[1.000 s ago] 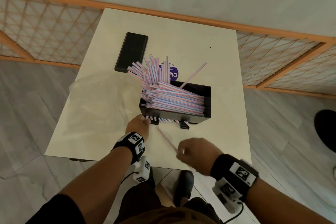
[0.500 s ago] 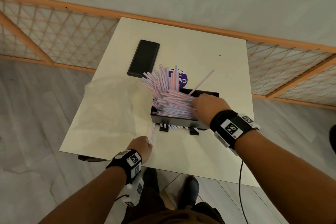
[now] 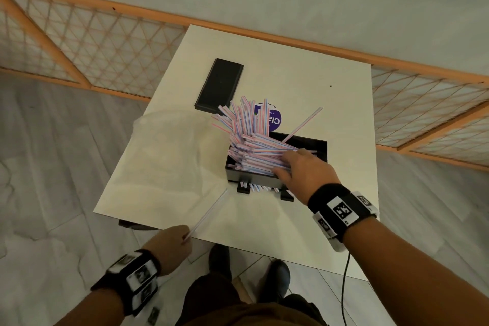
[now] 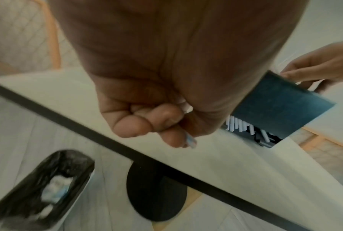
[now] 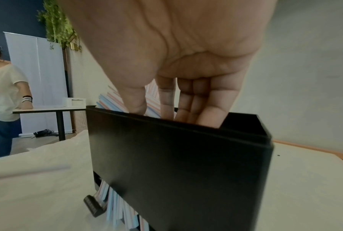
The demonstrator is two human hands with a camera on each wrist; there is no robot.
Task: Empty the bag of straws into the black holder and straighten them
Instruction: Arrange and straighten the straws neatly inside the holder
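A black holder [image 3: 275, 164] near the middle of the white surface [image 3: 304, 92] is seen heaped with striped straws [image 3: 254, 151], most of them laid lengthwise along the box, a sheaf at its left end fanned upward and one lone straw [image 3: 304, 124] angled out toward the far right corner. The right hand [image 3: 301, 167] is laid on the heap at the holder's right end, fingers [image 5: 188, 107] held fairly straight and dipped inside the near wall — pressing on the straws, not closing round them. A single straw [image 3: 207, 216] is pinched in the curled fingers of the left hand [image 3: 172, 242] at the near edge of the surface, its long axis pointed up and away toward the holder's left end. The holder thus lies ahead and to the right of that hand, and the straw would need to be turned to run with the box before being laid in. A few straw ends are seen poking out beneath the holder's near side. The emptied clear bag [image 3: 169, 140] lies slack toward the left edge, a flat black lid [image 3: 219, 85] beyond it.
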